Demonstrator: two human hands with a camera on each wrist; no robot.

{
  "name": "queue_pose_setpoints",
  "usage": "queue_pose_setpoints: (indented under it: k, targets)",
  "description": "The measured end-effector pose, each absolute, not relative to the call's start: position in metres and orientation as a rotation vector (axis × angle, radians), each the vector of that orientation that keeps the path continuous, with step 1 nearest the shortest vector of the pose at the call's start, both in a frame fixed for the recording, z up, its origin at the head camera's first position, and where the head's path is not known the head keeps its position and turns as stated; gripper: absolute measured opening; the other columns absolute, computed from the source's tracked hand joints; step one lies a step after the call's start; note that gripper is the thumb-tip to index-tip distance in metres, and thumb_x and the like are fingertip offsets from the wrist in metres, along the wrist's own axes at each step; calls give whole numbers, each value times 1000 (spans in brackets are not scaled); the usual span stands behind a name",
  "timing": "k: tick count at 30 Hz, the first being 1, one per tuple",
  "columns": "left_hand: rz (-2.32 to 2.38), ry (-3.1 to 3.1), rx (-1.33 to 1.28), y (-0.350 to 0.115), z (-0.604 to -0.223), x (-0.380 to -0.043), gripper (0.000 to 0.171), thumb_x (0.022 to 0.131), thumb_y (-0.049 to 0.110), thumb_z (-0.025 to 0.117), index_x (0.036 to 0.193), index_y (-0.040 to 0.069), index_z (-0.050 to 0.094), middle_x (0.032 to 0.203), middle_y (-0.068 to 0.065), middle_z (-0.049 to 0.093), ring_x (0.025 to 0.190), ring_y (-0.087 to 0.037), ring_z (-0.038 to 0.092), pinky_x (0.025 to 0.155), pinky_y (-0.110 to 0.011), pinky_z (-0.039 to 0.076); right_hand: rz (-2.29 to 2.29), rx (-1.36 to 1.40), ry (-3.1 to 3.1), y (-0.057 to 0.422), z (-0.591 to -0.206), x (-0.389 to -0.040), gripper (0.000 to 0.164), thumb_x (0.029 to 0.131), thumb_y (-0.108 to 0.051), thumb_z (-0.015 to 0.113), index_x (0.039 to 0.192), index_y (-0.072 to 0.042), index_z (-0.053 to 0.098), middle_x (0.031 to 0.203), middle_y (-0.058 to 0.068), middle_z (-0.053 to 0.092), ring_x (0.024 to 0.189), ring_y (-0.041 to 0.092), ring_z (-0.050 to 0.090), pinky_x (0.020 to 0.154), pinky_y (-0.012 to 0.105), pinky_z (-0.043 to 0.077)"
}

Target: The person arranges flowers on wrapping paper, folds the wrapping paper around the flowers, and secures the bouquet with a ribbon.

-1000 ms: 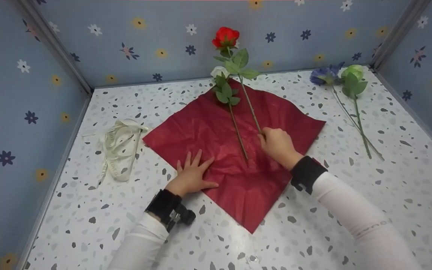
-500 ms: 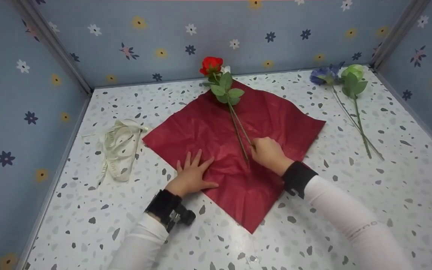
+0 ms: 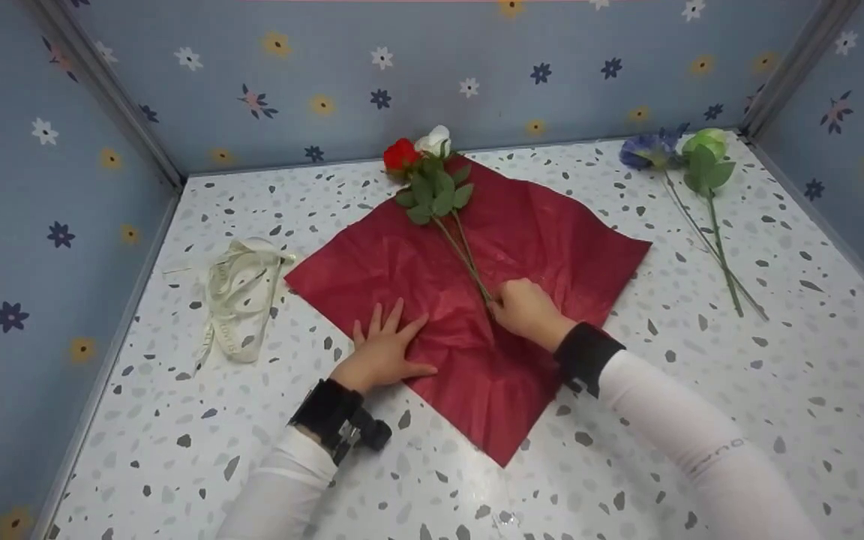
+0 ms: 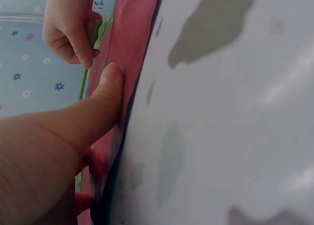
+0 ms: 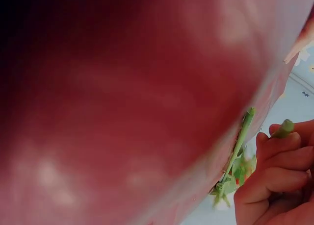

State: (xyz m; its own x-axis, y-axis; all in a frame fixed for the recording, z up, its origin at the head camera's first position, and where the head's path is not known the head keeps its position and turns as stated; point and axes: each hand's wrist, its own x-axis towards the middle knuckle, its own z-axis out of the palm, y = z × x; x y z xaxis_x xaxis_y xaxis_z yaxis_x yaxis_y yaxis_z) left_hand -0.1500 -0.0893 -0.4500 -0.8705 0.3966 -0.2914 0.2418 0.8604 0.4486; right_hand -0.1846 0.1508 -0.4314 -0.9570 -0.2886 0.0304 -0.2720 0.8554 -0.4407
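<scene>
A sheet of dark red wrapping paper (image 3: 552,232) lies as a diamond on the table. My left hand (image 3: 379,358), fingers spread, rests on its lower left edge. My right hand (image 3: 528,309) grips the red rose (image 3: 400,156) near the bottom of its stem; the stem's cut end (image 5: 284,128) pokes out of the curled fingers in the right wrist view. A white rose (image 3: 436,141) lies beside it at the paper's top corner, their leaves overlapping. The white rose's stem (image 5: 240,141) lies on the paper, outside the grip. In the left wrist view my left thumb (image 4: 105,95) lies along the paper.
A loose heap of cream printed ribbon (image 3: 241,300) lies left of the paper. On the right, a purple flower (image 3: 649,150) and a pale green flower (image 3: 706,146) lie with crossed stems. Flower-patterned panels (image 3: 462,67) border the speckled table at the back and sides.
My right hand has moved left and towards me, bringing the red rose down from above the paper to the white rose's left side. The left hand has stayed in place.
</scene>
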Motion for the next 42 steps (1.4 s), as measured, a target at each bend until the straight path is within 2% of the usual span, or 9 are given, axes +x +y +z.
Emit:
queue_pose_setpoints:
  k: [5,17,21,25,29,36,42]
  targets:
    - [568,2659,468,-89,-450,-150,87,78,51,71,150,24,29,159,-17,3,143,-45,-8,107,-69,-3,-707,-429,2963,149,-431,-184,41,90,-11,59,54,-14,37,54,-4,31,50,13,34,51,27,32]
    - [564,2653,459,-89,-449,-150,87,78,51,71,150,25,28,159,-17,2,143,-45,-9,107,-69,-3,-580,-398,2858,148,-434,-186,39,90,-13,59,56,-12,40,56,-3,37,53,13,38,51,25,32]
    - [568,2653,453,-89,-450,-150,87,78,51,71,150,25,29,159,-16,2,143,-44,-9,107,-68,-3,-540,-404,2851,147,-434,-185,31,91,-14,58,61,-7,53,57,-1,43,54,13,42,52,25,36]
    - [566,2651,447,-88,-450,-150,86,78,51,71,150,26,29,159,-15,2,144,-43,-9,108,-68,-4,-501,-414,2854,147,-435,-185,22,92,-15,58,75,-3,65,62,4,54,57,15,47,57,29,43]
    - [557,2652,443,-88,-450,-150,86,78,52,70,150,27,29,160,-15,2,144,-43,-9,108,-68,-4,-492,-413,2853,148,-436,-186,20,93,-16,59,80,-2,67,67,7,59,59,15,50,58,31,45]
    - [558,2652,447,-88,-451,-151,87,78,52,70,150,26,29,159,-15,2,143,-44,-9,108,-68,-4,-564,-412,2821,150,-435,-186,20,93,-17,59,84,-1,68,67,8,62,56,15,52,53,26,42]
    - [553,2647,438,-88,-449,-151,87,78,52,70,150,27,27,160,-14,1,143,-43,-11,108,-68,-5,-632,-415,2785,153,-434,-186,20,94,-17,59,85,-1,68,61,5,58,52,12,51,51,22,38]
